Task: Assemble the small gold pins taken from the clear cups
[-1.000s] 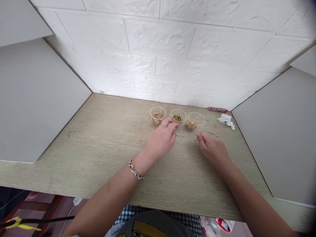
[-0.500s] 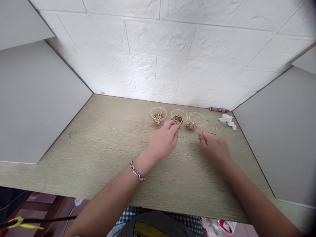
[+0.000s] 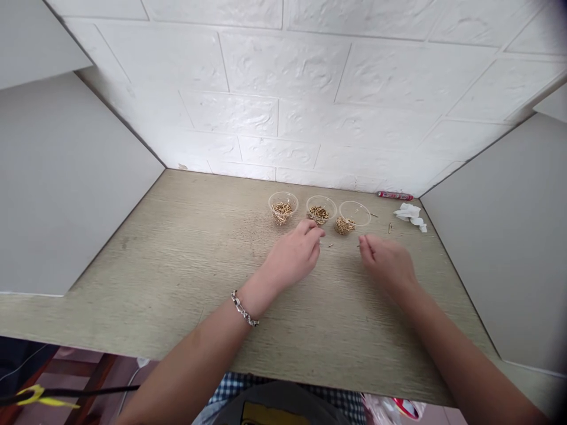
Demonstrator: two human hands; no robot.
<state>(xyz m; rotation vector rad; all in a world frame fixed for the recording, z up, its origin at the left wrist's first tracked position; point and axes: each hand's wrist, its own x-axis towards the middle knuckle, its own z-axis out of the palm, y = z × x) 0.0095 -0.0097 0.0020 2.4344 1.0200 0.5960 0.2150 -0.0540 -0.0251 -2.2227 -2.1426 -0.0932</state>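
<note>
Three small clear plastic cups stand in a row near the back of the wooden table (image 3: 177,260): the left cup (image 3: 283,208), the middle cup (image 3: 321,209) and the right cup (image 3: 352,216), each with small brass screws inside. My left hand (image 3: 295,254), with a chain bracelet on the wrist, rests just in front of the middle cup, fingers curled in a pinch. My right hand (image 3: 386,264) lies in front of the right cup, fingertips pinched at a thin screw (image 3: 358,245). A loose screw (image 3: 330,245) lies between the hands.
A crumpled white tissue (image 3: 410,214) and a red-and-white tube (image 3: 392,195) lie at the back right by the white brick wall. A few stray screws (image 3: 390,227) lie near the tissue. Grey side panels close in the table on both sides.
My right hand has slid slightly toward the back and right, nearer the right cup. My left hand has stayed almost in place. The view has shifted a little.
</note>
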